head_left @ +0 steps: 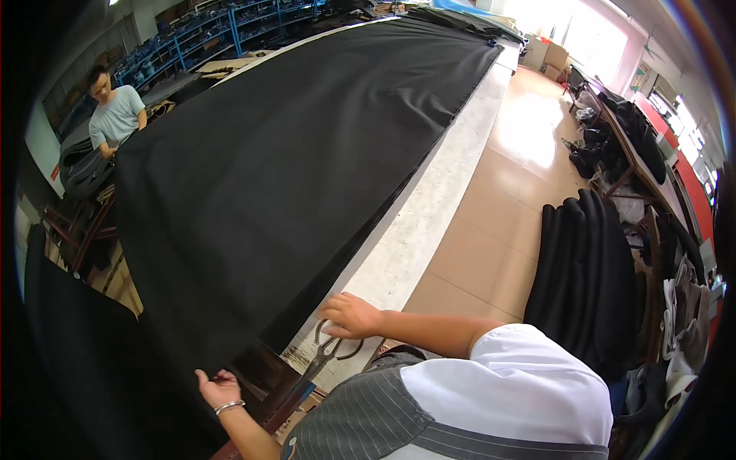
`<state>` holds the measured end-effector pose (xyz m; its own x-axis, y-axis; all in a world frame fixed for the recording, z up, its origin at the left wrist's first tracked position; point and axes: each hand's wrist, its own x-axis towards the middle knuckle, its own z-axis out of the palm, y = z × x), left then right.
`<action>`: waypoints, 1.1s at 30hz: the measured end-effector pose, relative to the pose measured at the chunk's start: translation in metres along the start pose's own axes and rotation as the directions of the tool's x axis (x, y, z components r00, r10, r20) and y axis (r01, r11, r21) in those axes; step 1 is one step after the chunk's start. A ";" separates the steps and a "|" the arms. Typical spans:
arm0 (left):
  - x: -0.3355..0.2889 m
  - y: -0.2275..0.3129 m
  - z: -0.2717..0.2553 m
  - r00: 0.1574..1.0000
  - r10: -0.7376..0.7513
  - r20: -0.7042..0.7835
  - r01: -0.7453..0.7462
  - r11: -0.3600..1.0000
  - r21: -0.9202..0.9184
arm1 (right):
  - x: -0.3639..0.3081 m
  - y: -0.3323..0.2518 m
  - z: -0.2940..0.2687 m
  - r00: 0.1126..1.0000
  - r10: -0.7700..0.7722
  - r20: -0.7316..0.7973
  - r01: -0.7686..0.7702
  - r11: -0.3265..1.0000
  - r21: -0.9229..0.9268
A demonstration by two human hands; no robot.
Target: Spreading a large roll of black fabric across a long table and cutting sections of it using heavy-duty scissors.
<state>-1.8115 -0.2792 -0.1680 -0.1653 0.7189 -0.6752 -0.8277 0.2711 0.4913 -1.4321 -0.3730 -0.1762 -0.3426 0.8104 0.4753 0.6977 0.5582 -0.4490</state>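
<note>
A broad sheet of black fabric (284, 146) covers most of the long table, its near end hanging over the edge. My left hand (220, 389), with a silver bangle at the wrist, is beside that hanging end. Its thumb stands apart from half-curled fingers, and I see nothing held in it. At the table's near corner lies a pair of large dark metal scissors (328, 354), blades pointing toward me. My right hand (353, 315) is just over their handle loops with its fingers stretched out. Whether it touches the handles I cannot tell.
A co-worker (115, 111) in a light shirt stands at the far left edge of the fabric. A white tabletop strip (429, 207) runs along its right side. Rolled black material (586, 276) stands on the tiled floor (491, 230). Blue shelving (192, 46) lines the back.
</note>
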 end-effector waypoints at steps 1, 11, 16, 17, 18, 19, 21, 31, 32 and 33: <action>0.002 0.014 0.001 0.996 0.040 0.076 -0.040 0.999 -0.003 | 0.004 0.004 0.003 0.992 0.127 -0.028 -0.124 0.989 0.079; -0.052 0.038 0.022 0.798 0.491 0.351 -0.569 0.806 0.166 | 0.085 0.038 -0.033 0.515 0.771 0.373 -0.462 -0.116 0.879; -0.006 -0.003 -0.042 0.955 0.228 0.191 -0.273 0.925 0.263 | 0.070 0.064 -0.023 0.314 0.880 0.357 -0.553 -0.136 0.822; 0.004 -0.009 -0.053 0.959 0.205 0.196 -0.250 0.937 0.245 | 0.067 0.067 -0.021 0.313 0.877 0.365 -0.558 -0.141 0.818; 0.012 -0.016 -0.064 0.962 0.182 0.203 -0.227 0.948 0.225 | 0.062 0.068 -0.022 0.264 0.893 0.363 -0.695 -0.085 0.714; 0.020 -0.020 -0.074 0.963 0.183 0.197 -0.226 0.948 0.223 | 0.059 0.069 -0.022 0.218 0.911 0.351 -0.809 -0.032 0.587; 0.031 -0.028 -0.084 0.968 0.110 0.224 -0.165 0.956 0.243 | 0.052 0.079 -0.020 0.232 0.914 0.333 -0.836 0.011 0.549; 0.045 -0.034 -0.105 0.973 0.094 0.210 -0.137 0.970 0.202 | 0.054 0.090 -0.015 0.245 0.913 0.325 -0.909 0.100 0.405; 0.041 -0.039 -0.101 0.975 0.119 0.185 -0.156 0.968 0.195 | 0.054 0.089 -0.017 0.242 0.917 0.318 -0.916 0.108 0.387; 0.040 -0.040 -0.098 0.981 0.108 0.161 -0.142 0.966 0.216 | 0.054 0.088 -0.018 0.236 0.918 0.318 -0.917 0.101 0.387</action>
<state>-1.8375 -0.3236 -0.2688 -0.1653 0.8378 -0.5203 -0.6605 0.2977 0.6892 -1.3776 -0.2831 -0.1760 0.3598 0.7601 -0.5411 0.1414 -0.6177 -0.7736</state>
